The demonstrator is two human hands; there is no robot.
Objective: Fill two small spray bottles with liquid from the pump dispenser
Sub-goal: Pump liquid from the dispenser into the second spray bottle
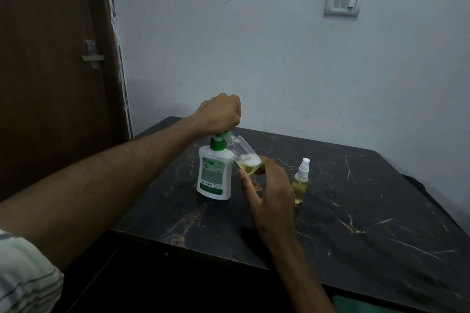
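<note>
On the dark table (330,198), the left hand (221,113) is clenched down on the pump bottle (215,173); the right hand (269,185) grips the tilted, part-filled spray bottle (244,155) at the spout. Best press slowly, mouth tight under the nozzle. Another capped bottle (300,183) stands beside.

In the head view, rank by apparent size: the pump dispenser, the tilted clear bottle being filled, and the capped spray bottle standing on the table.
1. Pump dispenser, clearly largest.
2-3. Tilted clear bottle and capped spray bottle: these look alike. The right hand covers parts of both, so I won't rank them.
</note>
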